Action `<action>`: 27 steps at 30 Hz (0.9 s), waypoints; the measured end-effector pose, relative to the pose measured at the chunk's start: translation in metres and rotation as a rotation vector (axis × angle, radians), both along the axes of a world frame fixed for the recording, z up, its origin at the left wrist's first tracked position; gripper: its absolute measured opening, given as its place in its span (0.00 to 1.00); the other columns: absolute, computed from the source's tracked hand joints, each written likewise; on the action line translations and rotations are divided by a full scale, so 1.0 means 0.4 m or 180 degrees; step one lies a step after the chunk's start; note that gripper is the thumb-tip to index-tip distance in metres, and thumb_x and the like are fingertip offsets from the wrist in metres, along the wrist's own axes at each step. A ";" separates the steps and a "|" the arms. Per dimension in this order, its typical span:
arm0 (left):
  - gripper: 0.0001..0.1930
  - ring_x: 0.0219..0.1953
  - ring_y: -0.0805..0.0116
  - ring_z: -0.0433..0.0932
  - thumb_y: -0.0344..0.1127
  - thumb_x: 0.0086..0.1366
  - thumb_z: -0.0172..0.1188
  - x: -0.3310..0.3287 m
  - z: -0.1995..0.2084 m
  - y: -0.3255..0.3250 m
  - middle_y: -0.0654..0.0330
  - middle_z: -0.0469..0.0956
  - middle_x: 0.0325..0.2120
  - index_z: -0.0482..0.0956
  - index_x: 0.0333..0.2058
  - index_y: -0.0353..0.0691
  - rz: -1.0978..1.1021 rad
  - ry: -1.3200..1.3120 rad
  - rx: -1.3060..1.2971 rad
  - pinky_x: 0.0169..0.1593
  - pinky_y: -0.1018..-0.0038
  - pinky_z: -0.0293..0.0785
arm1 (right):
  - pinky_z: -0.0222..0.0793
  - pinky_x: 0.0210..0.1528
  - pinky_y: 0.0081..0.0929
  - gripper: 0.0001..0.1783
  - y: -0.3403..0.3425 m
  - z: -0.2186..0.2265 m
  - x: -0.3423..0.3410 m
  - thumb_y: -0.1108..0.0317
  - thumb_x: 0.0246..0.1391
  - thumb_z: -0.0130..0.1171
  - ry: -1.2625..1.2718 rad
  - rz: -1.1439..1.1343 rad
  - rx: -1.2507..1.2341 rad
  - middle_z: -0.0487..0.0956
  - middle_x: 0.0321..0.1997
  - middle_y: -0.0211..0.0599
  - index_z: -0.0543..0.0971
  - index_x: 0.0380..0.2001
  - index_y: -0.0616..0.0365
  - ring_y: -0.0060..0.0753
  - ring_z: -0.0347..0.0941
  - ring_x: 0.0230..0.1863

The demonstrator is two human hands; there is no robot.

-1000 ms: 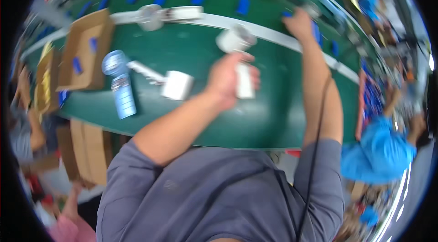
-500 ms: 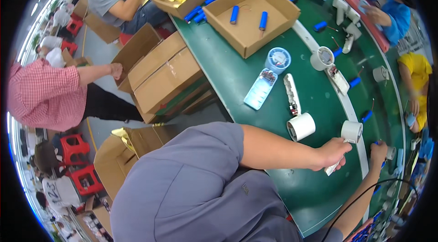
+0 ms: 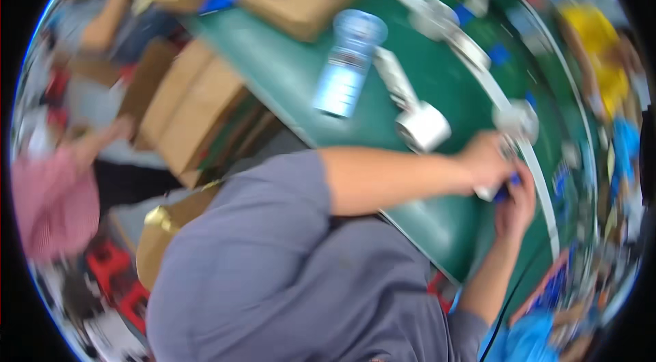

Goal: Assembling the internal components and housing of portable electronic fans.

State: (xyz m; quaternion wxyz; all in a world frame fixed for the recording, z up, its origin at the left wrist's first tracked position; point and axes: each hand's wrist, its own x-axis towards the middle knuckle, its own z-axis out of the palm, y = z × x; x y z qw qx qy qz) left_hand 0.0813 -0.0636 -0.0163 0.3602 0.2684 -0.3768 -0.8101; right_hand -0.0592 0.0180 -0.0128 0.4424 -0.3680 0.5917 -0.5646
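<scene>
My left hand [image 3: 486, 159] is closed around the handle of a white handheld fan body [image 3: 516, 121], whose round head sticks out past the fingers. Close against it, my right hand [image 3: 518, 203] pinches a blue cylindrical battery [image 3: 504, 191] by the handle's lower end. Motion blurs both hands, and the fingers partly cover the handle and battery. Nearer my left forearm lies another white fan body [image 3: 425, 128], its handle opened up with parts showing inside. Beside that is a light blue fan body [image 3: 348, 65] with an open handle.
Cardboard trays stand at the far end of the green table [image 3: 266, 54]; one tray [image 3: 307, 10] holds blue batteries. More white fan bodies [image 3: 435, 18] and batteries lie along a pale strip [image 3: 543, 188]. A black cable [image 3: 509, 300] hangs by my right arm. Co-workers sit across the table.
My right hand has come in from the far side of the strip, bringing a blue battery to the white fan body in my left hand. The whole view has shifted and blurred.
</scene>
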 end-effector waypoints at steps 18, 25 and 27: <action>0.18 0.31 0.72 0.75 0.28 0.54 0.61 0.010 0.011 -0.003 0.60 0.76 0.31 0.70 0.44 0.34 -0.0487 0.0266 0.0026 0.32 0.74 0.75 | 0.71 0.31 0.27 0.04 0.065 0.062 0.077 0.73 0.54 0.50 -0.0504 -0.0656 -0.0018 0.76 0.27 0.35 0.73 0.33 0.60 0.27 0.71 0.28; 0.18 0.29 0.73 0.75 0.28 0.54 0.63 0.008 0.008 -0.006 0.61 0.76 0.29 0.70 0.44 0.35 -0.0544 0.0070 0.0053 0.32 0.75 0.74 | 0.62 0.25 0.17 0.03 0.068 0.027 0.078 0.74 0.49 0.55 0.0099 -0.0832 -0.0303 0.75 0.24 0.29 0.75 0.28 0.62 0.16 0.67 0.24; 0.18 0.29 0.73 0.75 0.27 0.54 0.62 0.008 0.015 -0.004 0.61 0.76 0.29 0.70 0.43 0.35 -0.0590 0.0047 0.0040 0.32 0.75 0.74 | 0.61 0.25 0.16 0.04 0.072 0.013 0.071 0.73 0.47 0.57 0.0911 -0.0899 -0.0278 0.74 0.25 0.25 0.76 0.28 0.62 0.13 0.67 0.24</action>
